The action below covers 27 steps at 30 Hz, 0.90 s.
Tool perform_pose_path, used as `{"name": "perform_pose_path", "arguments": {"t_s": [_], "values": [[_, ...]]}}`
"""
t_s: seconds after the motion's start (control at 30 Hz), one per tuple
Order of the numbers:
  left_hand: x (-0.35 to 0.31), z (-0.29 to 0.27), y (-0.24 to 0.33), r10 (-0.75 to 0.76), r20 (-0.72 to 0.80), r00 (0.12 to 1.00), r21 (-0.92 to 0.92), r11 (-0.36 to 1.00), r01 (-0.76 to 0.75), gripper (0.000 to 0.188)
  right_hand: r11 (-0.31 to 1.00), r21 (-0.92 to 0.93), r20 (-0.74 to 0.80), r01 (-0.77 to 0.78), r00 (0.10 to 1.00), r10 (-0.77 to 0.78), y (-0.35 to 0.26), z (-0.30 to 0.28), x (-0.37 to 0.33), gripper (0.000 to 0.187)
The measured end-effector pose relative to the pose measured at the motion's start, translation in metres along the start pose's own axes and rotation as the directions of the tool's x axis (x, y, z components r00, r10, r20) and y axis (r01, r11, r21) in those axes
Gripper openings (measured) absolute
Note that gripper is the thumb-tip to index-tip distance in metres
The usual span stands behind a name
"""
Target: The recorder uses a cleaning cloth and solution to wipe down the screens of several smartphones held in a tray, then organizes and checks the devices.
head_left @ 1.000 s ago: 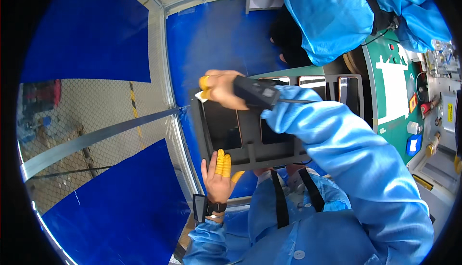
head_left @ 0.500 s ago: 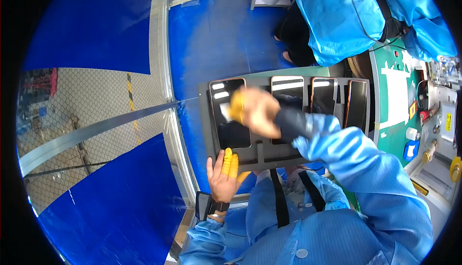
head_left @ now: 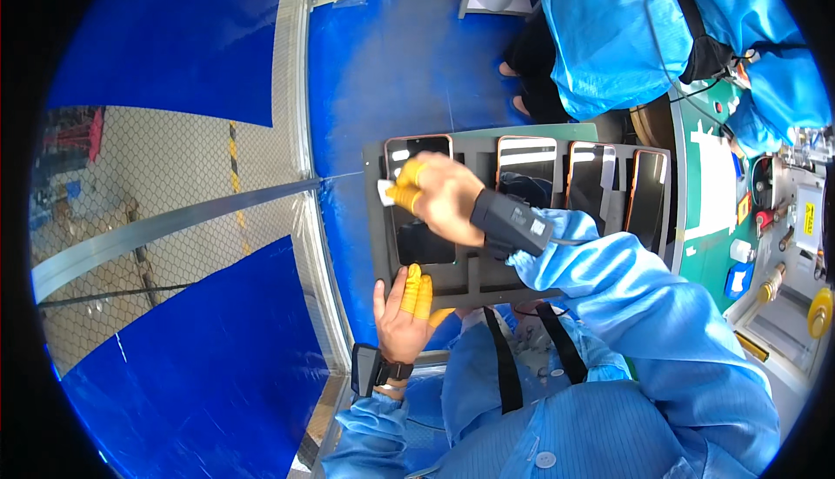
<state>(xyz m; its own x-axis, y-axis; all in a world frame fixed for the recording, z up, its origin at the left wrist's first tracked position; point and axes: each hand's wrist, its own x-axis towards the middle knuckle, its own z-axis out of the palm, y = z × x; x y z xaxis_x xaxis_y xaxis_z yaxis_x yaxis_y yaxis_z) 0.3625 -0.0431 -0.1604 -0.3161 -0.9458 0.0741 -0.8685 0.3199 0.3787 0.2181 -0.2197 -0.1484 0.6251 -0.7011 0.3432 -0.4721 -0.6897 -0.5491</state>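
Note:
A dark foam tray [head_left: 487, 281] holds several smartphones lying screen up. Over the leftmost smartphone [head_left: 424, 242], my right hand [head_left: 445, 199] is closed around a small white wipe [head_left: 385, 191], which reaches the phone's left edge. Yellow finger cots cover some fingertips on both hands. My left hand [head_left: 404, 321] lies with its fingers stretched out at the tray's near edge, fingertips touching the lower end of that same phone. To the right are a second phone [head_left: 527, 170], a third phone [head_left: 590, 185] and another phone [head_left: 644, 196]. My right hand hides the middle of the leftmost phone.
A green bench [head_left: 706, 192] on the right carries tools, a small clear bottle and a blue container [head_left: 740, 279]. A co-worker in a blue smock [head_left: 613, 36] stands at the far right. A mesh fence [head_left: 174, 201] with blue panels runs along the left.
My right hand has moved slightly left across the leftmost phone with the wipe, from over the screen to its left edge. My left hand stays at the lower end.

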Motion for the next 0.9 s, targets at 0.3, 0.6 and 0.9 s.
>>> {"name": "perform_pose_path", "arguments": {"t_s": [0.3,0.6,0.9], "values": [[0.004,-0.001,0.002,-0.004,-0.011,1.000,-0.015,1.000,0.004,0.056,0.981,-0.170,-0.083,-0.096,0.993,0.083,0.006,-0.009,0.027,0.024],[-0.010,0.029,-0.003,0.000,-0.321,0.947,-0.064,0.998,-0.022,0.075,0.985,0.143,0.088,0.101,0.990,-0.114,-0.043,0.005,-0.049,0.020],[0.003,0.008,0.009,-0.043,-0.064,0.997,0.107,0.993,0.049,0.082,0.866,0.344,0.442,0.363,0.751,-0.490,-0.005,-0.040,-0.052,0.015]]}}
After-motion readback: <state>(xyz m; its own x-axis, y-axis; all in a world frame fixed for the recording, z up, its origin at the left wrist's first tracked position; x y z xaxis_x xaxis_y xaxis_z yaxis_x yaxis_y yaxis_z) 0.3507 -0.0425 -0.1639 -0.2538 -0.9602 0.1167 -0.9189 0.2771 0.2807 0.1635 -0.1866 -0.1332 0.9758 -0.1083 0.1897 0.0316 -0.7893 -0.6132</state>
